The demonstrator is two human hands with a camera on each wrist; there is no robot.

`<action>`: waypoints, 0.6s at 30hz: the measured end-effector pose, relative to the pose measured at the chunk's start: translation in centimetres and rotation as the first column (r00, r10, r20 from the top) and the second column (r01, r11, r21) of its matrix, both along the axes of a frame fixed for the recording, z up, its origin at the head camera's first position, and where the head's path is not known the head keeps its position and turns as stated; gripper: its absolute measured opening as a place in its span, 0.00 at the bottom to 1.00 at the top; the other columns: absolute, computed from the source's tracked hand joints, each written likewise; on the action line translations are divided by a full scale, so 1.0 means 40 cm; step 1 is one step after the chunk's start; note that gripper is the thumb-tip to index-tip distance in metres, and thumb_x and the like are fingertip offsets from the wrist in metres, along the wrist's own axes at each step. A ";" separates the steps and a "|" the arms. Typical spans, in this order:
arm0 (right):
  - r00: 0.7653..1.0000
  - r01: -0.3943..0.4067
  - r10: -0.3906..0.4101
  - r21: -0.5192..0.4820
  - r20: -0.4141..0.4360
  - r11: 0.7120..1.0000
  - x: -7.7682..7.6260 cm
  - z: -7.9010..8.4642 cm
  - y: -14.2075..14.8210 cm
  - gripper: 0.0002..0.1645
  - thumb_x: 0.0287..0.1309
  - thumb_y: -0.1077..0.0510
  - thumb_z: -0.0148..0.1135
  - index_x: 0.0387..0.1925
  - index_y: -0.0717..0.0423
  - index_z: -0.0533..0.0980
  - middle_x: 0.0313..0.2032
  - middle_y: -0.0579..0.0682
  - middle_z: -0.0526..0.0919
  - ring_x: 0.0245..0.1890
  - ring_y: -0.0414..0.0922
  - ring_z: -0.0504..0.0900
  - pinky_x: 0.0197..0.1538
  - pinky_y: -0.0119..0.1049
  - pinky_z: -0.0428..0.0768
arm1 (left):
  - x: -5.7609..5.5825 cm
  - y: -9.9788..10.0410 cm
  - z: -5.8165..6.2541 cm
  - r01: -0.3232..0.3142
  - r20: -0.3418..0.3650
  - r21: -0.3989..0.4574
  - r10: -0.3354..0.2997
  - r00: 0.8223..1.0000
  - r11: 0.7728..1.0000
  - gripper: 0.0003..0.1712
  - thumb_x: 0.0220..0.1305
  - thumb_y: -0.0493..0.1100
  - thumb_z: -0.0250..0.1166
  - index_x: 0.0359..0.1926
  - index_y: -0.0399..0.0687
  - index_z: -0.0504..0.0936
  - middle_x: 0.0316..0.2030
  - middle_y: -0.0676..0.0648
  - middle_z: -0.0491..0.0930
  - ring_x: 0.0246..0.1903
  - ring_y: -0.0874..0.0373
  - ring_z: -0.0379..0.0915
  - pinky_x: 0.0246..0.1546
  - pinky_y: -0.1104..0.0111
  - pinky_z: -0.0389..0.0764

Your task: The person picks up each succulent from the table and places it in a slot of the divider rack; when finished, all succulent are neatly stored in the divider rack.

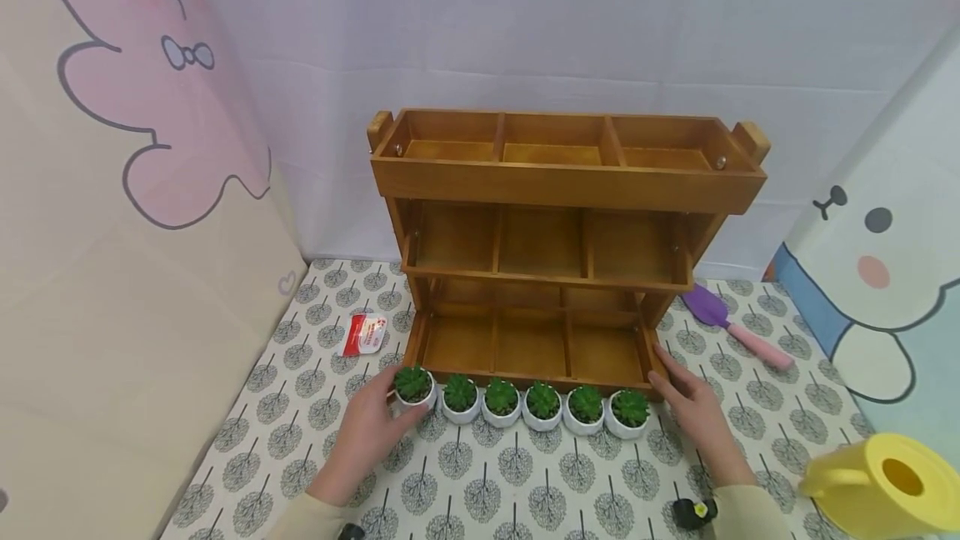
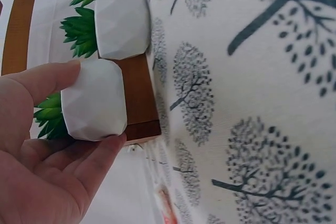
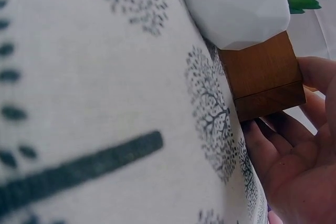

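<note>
My left hand (image 1: 371, 423) grips the leftmost potted succulent (image 1: 414, 387), a green plant in a white faceted pot. In the left wrist view that pot (image 2: 94, 100) sits between thumb and fingers, beside the shelf's front corner. Across from it, my right hand (image 1: 693, 411) holds the lower right front corner of the brown wooden tiered shelf (image 1: 562, 177). The right wrist view has thumb and fingers on either side of that wooden corner (image 3: 265, 77). Several more potted succulents (image 1: 542, 407) stand in a row along the shelf's front edge.
A yellow watering can (image 1: 877, 482) stands at the front right. Behind the right hand lies a purple shovel with a pink handle (image 1: 757, 347). A red and white packet (image 1: 365, 334) rests left of the shelf. The tree-print cloth (image 1: 480, 494) covers the table; curtains hang behind.
</note>
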State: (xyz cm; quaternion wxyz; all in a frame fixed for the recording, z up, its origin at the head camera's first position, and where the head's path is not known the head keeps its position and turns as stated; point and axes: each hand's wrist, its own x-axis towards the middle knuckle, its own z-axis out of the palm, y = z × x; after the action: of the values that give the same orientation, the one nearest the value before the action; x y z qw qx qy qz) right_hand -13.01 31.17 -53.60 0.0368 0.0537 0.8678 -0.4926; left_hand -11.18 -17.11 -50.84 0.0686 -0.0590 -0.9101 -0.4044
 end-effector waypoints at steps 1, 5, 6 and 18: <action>1.000 0.001 -0.001 0.000 0.005 1.000 0.000 0.001 0.000 0.41 0.78 0.41 0.56 0.82 0.45 0.55 0.80 0.62 0.53 0.77 0.68 0.51 0.74 0.65 0.56 | -0.001 0.000 0.003 0.001 0.001 0.004 -0.001 1.000 1.000 0.39 0.52 0.40 0.83 0.64 0.36 0.78 0.56 0.39 0.83 0.55 0.41 0.82 0.52 0.52 0.84; 1.000 0.003 -0.003 -0.014 0.016 1.000 0.001 0.003 0.001 0.41 0.78 0.41 0.56 0.83 0.44 0.55 0.80 0.62 0.52 0.78 0.68 0.51 0.74 0.65 0.56 | -0.006 0.002 0.015 0.004 0.015 0.000 -0.004 1.000 1.000 0.42 0.53 0.40 0.83 0.67 0.35 0.76 0.57 0.38 0.83 0.56 0.41 0.81 0.54 0.52 0.84; 1.000 0.004 -0.004 -0.016 0.019 1.000 0.001 0.003 0.001 0.41 0.78 0.40 0.56 0.83 0.44 0.55 0.80 0.62 0.52 0.78 0.68 0.51 0.74 0.65 0.56 | -0.008 0.003 0.017 0.003 0.017 -0.008 -0.003 1.000 1.000 0.42 0.53 0.41 0.83 0.67 0.36 0.76 0.57 0.38 0.83 0.56 0.40 0.81 0.54 0.51 0.83; 1.000 0.004 -0.004 -0.007 0.002 1.000 -0.002 -0.004 0.003 0.41 0.78 0.40 0.56 0.82 0.45 0.56 0.80 0.61 0.54 0.77 0.67 0.53 0.73 0.65 0.58 | -0.036 0.007 0.043 0.029 0.001 0.005 -0.029 1.000 1.000 0.37 0.52 0.40 0.82 0.63 0.40 0.79 0.55 0.42 0.84 0.56 0.43 0.82 0.56 0.50 0.82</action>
State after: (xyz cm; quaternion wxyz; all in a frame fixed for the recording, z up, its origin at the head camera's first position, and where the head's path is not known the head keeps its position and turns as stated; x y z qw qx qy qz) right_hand -13.11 31.30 -53.76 0.0367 0.0557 0.8660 -0.4955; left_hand -12.63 -16.81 -49.12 0.0623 -0.0716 -0.9081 -0.4078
